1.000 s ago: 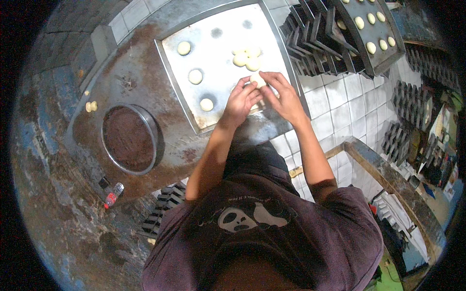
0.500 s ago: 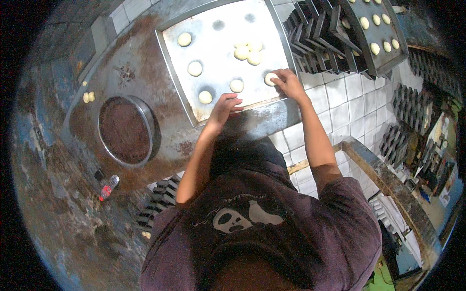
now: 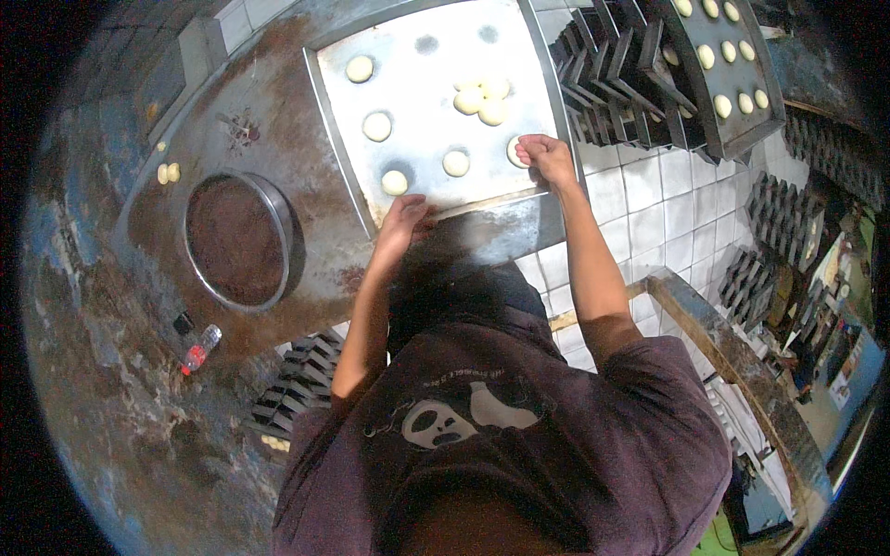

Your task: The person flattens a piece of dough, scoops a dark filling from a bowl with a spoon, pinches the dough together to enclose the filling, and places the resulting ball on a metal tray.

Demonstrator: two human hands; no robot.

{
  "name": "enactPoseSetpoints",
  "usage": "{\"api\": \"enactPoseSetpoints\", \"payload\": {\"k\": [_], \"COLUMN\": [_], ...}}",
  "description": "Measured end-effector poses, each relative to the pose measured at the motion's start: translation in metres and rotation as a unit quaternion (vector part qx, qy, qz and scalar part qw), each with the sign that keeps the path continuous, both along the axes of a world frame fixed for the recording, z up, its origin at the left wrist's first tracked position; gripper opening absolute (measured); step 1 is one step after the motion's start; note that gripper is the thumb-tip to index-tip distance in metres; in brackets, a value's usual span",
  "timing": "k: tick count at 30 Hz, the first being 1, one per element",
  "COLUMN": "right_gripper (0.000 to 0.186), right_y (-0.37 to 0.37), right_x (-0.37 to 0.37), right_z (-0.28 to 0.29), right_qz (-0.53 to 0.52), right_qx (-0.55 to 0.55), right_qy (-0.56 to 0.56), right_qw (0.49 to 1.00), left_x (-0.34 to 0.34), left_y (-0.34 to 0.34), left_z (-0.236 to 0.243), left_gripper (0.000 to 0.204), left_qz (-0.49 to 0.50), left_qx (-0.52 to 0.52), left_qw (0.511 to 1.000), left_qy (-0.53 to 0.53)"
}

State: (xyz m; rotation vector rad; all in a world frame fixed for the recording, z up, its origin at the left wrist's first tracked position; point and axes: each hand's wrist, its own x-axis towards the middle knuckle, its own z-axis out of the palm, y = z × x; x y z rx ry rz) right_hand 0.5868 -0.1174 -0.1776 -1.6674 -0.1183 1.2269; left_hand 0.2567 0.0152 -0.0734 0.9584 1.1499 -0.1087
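A metal baking tray [image 3: 436,111] carries pale round dough balls. My right hand [image 3: 549,159] is at its front right, over the right side of a dough ball [image 3: 514,151]. Its fingers are curled together; whether anything is between them is hidden. My left hand [image 3: 405,225] hovers by the tray's front edge with loosely bent fingers apart and nothing in it. Nearest to it lies another dough ball [image 3: 394,183], with one more dough ball [image 3: 455,163] to the right. Several dough balls [image 3: 492,112] sit clustered right of the tray's middle; others lie apart on the left.
Left of the tray, a round metal pan [image 3: 269,197] of dark brown filling stands on the worn table [image 3: 320,269]. Small dough pieces [image 3: 169,173] and a plastic bottle [image 3: 201,348] lie further left. At the right are stacked trays [image 3: 616,65], the top tray [image 3: 700,88] holding dough balls.
My right hand's fingers have drawn together and shifted over the dough ball, which stays in its place on the tray. My left hand has moved left and slightly toward me.
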Motion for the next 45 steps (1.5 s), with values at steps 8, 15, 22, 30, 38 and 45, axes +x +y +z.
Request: {"api": "enactPoseSetpoints", "payload": {"k": [8,15,22,30,38,45], "right_gripper": [0.039,0.031,0.032,0.015,0.034,0.029], "right_y": [0.019,0.025,0.080,0.102,0.110,0.112], "right_x": [0.015,0.000,-0.020,-0.010,-0.041,-0.220], "right_z": [0.055,0.028,0.073,0.043,0.143,0.256], "right_qz": [-0.073,0.063,0.342,0.441,0.419,0.245], "right_qx": [0.054,-0.038,0.049,-0.039,0.059,0.218], "right_qy": [0.131,0.046,-0.602,-0.673,-0.001,-0.283], "right_qw": [0.987,0.996,0.720,0.592,0.906,0.901], "left_x": [-0.001,-0.008,-0.014,-0.019,0.028,-0.003], "left_y": [-0.003,0.001,-0.002,0.002,0.004,0.035], "left_z": [-0.015,0.004,0.021,0.046,0.051,0.114], "left_gripper": [0.036,0.038,0.037,0.034,0.040,0.053], "left_qz": [0.015,0.050,0.061,0.123,0.257,0.331], "left_qx": [0.043,-0.001,0.010,0.003,0.064,0.274], "left_qw": [0.997,0.999,0.997,0.976,0.947,0.885], "left_qy": [-0.056,-0.023,-0.051,-0.178,-0.181,-0.178]}}
